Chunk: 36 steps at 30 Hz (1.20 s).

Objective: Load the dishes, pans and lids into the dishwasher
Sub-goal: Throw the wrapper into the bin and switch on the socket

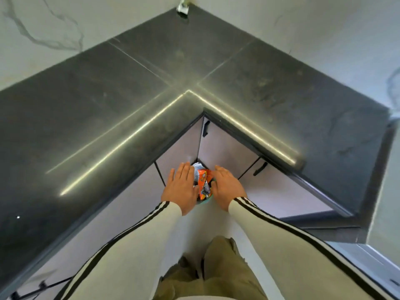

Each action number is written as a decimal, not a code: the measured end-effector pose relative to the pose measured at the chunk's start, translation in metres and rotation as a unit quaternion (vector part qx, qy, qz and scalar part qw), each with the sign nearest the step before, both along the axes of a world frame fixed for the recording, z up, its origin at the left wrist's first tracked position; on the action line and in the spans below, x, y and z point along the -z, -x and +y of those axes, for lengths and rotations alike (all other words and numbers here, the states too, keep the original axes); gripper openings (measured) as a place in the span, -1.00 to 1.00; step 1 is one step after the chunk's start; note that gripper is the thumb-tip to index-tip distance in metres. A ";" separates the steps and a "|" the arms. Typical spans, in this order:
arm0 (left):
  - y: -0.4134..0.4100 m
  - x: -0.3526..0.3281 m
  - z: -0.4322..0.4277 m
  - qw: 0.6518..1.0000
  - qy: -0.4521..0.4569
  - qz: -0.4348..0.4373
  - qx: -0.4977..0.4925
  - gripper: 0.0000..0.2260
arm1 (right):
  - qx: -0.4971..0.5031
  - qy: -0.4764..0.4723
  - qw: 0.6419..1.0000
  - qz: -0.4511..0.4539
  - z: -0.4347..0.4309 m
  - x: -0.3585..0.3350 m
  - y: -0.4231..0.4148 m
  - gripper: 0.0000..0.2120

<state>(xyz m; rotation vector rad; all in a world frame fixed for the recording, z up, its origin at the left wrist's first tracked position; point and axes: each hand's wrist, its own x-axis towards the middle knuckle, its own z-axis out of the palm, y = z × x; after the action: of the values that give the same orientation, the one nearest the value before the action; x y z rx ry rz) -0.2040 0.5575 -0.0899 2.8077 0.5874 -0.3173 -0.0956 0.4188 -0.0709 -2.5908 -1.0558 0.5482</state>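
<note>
No dishes, pans, lids or dishwasher show in this view. Both of my hands reach down low into the inside corner under the worktop. My left hand (181, 187) lies flat with its fingers stretched out, and my right hand (227, 187) mirrors it on the other side. Between them sits a crumpled orange and silver snack wrapper (203, 182), touched by both hands at its sides. Under the wrapper a teal round rim (206, 199) peeks out. What the rim belongs to is hidden by my hands.
A dark L-shaped stone worktop (151, 83) wraps around the corner, with marble-look walls behind it. Pale cabinet doors with black handles (205, 128) stand below it. A small object (183, 6) sits at the far corner. My legs are at the bottom.
</note>
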 end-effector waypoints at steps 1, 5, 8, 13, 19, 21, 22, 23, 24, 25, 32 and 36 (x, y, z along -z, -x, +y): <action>-0.005 -0.004 0.003 1.000 -0.003 -0.009 0.002 -0.41 | -0.005 0.001 1.000 -0.009 0.004 -0.004 -0.005 -0.57; -0.030 -0.013 0.013 0.999 -0.018 -0.034 0.035 -0.38 | -0.014 -0.025 0.999 -0.043 0.029 -0.014 -0.028 -0.54; -0.065 -0.019 0.039 0.996 -0.035 -0.070 0.037 -0.38 | -0.049 -0.055 0.994 -0.083 0.056 -0.026 -0.057 -0.54; -0.138 -0.042 0.097 0.992 -0.055 -0.112 -0.013 -0.40 | -0.066 -0.089 0.985 -0.130 0.111 -0.042 -0.138 -0.55; -0.232 -0.062 0.173 0.986 -0.057 -0.117 -0.105 -0.34 | -0.096 -0.127 0.977 -0.145 0.181 -0.072 -0.243 -0.59; -0.260 -0.070 0.193 0.984 -0.053 -0.117 -0.120 -0.34 | -0.106 -0.124 0.976 -0.143 0.205 -0.079 -0.275 -0.57; -0.272 -0.073 0.203 0.984 -0.055 -0.116 -0.124 -0.33 | -0.106 -0.123 0.976 -0.144 0.217 -0.081 -0.289 -0.57; -0.283 -0.075 0.213 0.984 -0.059 -0.111 -0.125 -0.33 | -0.106 -0.121 0.976 -0.145 0.228 -0.082 -0.302 -0.56; -0.293 -0.076 0.223 0.985 -0.062 -0.102 -0.127 -0.32 | -0.107 -0.118 0.977 -0.142 0.239 -0.082 -0.313 -0.56; -0.304 -0.076 0.235 0.985 -0.060 -0.092 -0.132 -0.30 | -0.109 -0.115 0.978 -0.139 0.250 -0.082 -0.325 -0.56; -0.384 -0.079 0.314 0.991 -0.014 -0.016 -0.135 -0.13 | -0.102 -0.064 0.984 -0.131 0.323 -0.075 -0.404 -0.53; -0.431 -0.083 0.360 0.990 -0.002 0.032 -0.136 0.10 | -0.090 -0.030 0.986 -0.136 0.378 -0.075 -0.457 -0.46</action>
<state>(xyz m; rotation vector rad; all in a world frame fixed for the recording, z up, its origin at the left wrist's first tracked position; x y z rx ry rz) 0.2274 0.9170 -0.0065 2.6832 0.9743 -0.3513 0.3612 0.7965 0.0043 -2.5836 -1.3801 0.1991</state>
